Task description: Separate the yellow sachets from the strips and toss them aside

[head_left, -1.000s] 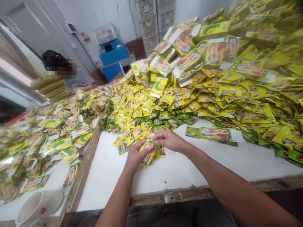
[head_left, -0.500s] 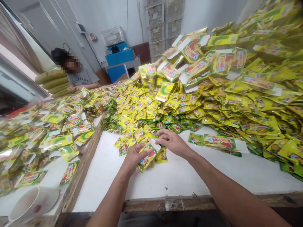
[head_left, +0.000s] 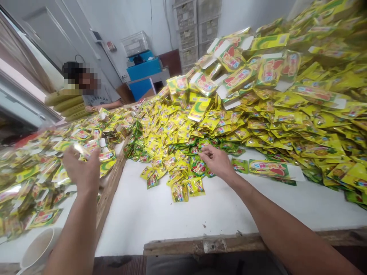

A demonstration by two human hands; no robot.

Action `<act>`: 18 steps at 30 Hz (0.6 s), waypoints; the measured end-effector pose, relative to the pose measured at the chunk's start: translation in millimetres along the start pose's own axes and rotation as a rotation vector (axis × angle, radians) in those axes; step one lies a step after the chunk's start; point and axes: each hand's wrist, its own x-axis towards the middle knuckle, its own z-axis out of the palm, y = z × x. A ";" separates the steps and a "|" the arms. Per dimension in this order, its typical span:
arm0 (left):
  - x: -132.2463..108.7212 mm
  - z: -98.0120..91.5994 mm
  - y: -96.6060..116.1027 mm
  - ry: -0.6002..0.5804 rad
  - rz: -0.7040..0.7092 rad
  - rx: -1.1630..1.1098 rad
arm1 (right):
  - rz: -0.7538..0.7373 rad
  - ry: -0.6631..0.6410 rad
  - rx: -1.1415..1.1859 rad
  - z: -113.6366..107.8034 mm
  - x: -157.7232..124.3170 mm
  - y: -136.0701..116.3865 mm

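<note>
My left hand [head_left: 83,168] is over the left-hand pile of printed cartons, its thumb and fingers spread and smeared by motion. A shiny carton [head_left: 81,151] shows just beyond the gap between them, apparently loose. My right hand [head_left: 216,162] is at the front of the sachet heap with its fingers curled together. Close by its fingertips lies a green sachet [head_left: 199,167]; what the fingers grip, if anything, is hidden. Several yellow sachets [head_left: 180,193] lie on the white tabletop [head_left: 137,214] left of that hand.
A wooden strip [head_left: 110,194] divides the table. Yellow sachets and cartons [head_left: 269,74] rise high at right. An open-flapped carton [head_left: 269,169] lies right of my right hand. A white mug [head_left: 40,248] stands lower left. Another person [head_left: 100,95] sits across, near stacked sacks [head_left: 67,101].
My left hand has moved left from the middle, taking the carton over the left pile and opening. My right hand has left the carton's flap and shifted slightly right towards the sachets.
</note>
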 end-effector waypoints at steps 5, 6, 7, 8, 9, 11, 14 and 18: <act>-55.2 27.3 57.8 -0.545 -0.031 0.088 | -0.181 -0.285 -0.384 5.2 -7.8 1.9; -76.1 35.5 69.4 -0.685 -0.011 0.140 | -0.181 -0.278 -0.430 6.0 -10.9 1.1; -95.5 43.0 78.6 -0.809 0.024 0.191 | -0.169 -0.265 -0.470 6.6 -13.6 0.2; -112.3 49.3 84.7 -0.899 0.079 0.231 | -0.148 -0.253 -0.503 7.1 -15.6 -0.8; -125.7 54.1 87.7 -0.961 0.143 0.259 | -0.125 -0.248 -0.525 7.6 -16.9 -1.6; -142.5 59.1 85.7 -1.029 0.250 0.258 | -0.078 -0.263 -0.528 8.7 -17.5 -2.9; -147.2 60.5 72.2 -1.024 0.236 0.113 | -0.003 -0.275 -0.417 9.6 -15.6 -2.9; -142.0 63.0 55.5 -0.896 -0.036 -0.192 | 0.031 -0.182 -0.244 6.0 -11.3 -0.4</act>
